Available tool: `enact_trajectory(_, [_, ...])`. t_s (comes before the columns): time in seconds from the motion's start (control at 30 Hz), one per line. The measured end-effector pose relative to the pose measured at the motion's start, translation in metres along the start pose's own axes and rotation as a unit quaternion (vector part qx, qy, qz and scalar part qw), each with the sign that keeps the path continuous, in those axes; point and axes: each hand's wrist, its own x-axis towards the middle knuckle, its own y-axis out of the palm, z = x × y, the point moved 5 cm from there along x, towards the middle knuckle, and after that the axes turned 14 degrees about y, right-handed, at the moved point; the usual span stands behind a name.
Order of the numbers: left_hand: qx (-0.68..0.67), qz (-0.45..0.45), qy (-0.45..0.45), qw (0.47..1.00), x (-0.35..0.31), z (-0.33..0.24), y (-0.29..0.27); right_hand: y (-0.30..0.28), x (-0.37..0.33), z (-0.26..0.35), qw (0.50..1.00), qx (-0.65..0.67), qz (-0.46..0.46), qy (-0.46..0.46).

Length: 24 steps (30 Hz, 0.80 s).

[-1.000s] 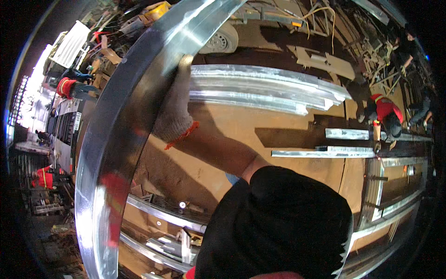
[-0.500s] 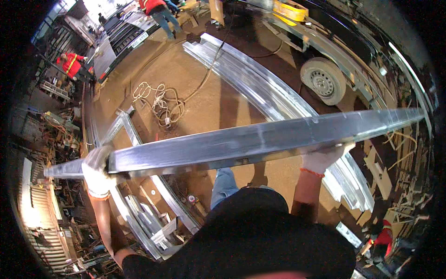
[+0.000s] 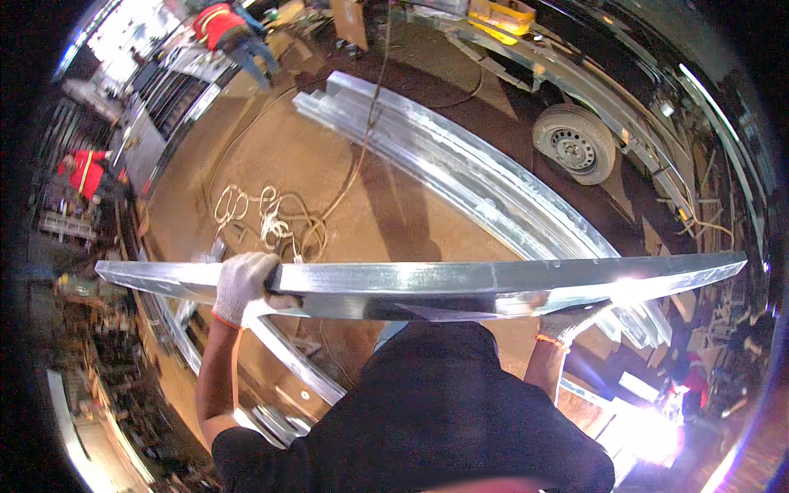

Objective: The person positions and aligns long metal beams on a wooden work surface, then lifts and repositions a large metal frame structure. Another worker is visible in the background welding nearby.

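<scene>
A long, shiny grey metal beam (image 3: 411, 278) lies crosswise in front of me, almost level, spanning most of the view. My left hand (image 3: 245, 283), in a white knit glove with an orange cuff, wraps over the beam left of its middle. On the right, my gloved right hand (image 3: 573, 323) supports the beam from below; the beam hides part of its fingers, but it appears closed around the lower edge. Beyond the beam, a stack of similar metal beams (image 3: 460, 181) rests on the brown floor.
A coiled pale cable (image 3: 275, 218) lies on the floor ahead. A vehicle wheel (image 3: 575, 144) stands at the far right. Intense glare (image 3: 653, 431) shines beside a person in red (image 3: 694, 382) at lower right. Other people in red (image 3: 215, 26) are at the far left.
The beam has swung from a slant to nearly level, its right part coming lower. My left hand has shifted right and my right hand down. A bright glare has appeared at lower right.
</scene>
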Motion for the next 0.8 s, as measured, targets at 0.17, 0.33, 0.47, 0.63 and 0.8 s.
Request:
enact_trajectory(0.17, [-0.096, 0.078, 0.052, 0.991, 0.068, 0.082, 0.05, 0.012, 0.013, -0.05, 0.958, -0.096, -0.221, -0.154])
enact_trajectory(0.33, [-0.119, 0.094, 0.053, 0.987, 0.1, 0.214, 0.132, 0.006, 0.087, -0.129, 0.938, 0.044, -0.303, -0.165])
enact_trajectory(0.47, [-0.133, 0.18, 0.082, 0.971, 0.134, 0.253, 0.148, 0.012, 0.089, -0.159, 0.933, 0.068, -0.287, -0.208])
enact_trajectory(0.63, [-0.148, 0.226, 0.092, 0.958, 0.188, 0.322, 0.172, 0.003, 0.133, -0.207, 0.9, 0.139, -0.359, -0.207])
enact_trajectory(0.8, [-0.152, 0.341, 0.119, 0.92, 0.228, 0.391, 0.251, -0.034, 0.186, -0.256, 0.858, -0.002, -0.471, -0.204])
